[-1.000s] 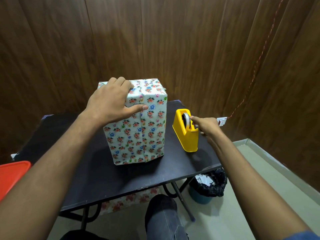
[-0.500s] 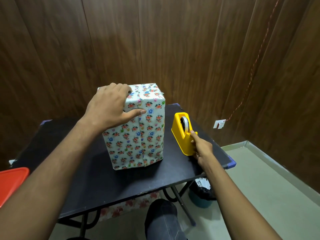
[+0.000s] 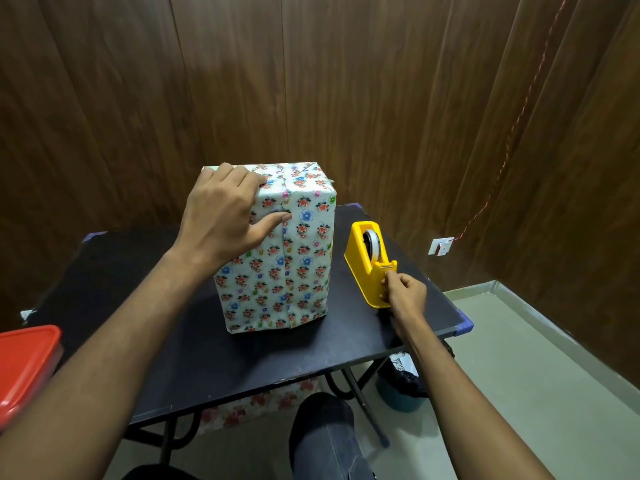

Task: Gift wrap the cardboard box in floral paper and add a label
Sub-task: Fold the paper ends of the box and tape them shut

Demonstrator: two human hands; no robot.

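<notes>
The box wrapped in floral paper [image 3: 294, 268] stands upright in the middle of the black table [image 3: 242, 355], its paper seam running down the near face. My left hand [image 3: 225, 213] rests over the box's top left corner, thumb pressed against the seam. A yellow tape dispenser [image 3: 367, 268] sits just right of the box. My right hand [image 3: 403, 296] is at the dispenser's near end, fingertips pinched at the tape end by the cutter.
A red plastic container [image 3: 24, 372] lies at the left edge. Below the table are a scrap of floral paper [image 3: 256, 407], a bin with a black liner [image 3: 401, 386] and my knee [image 3: 325, 431]. Dark wood panels close off the back and right.
My right hand has moved from the dispenser's far side to its near end by the cutter. The left hand has stayed on the box.
</notes>
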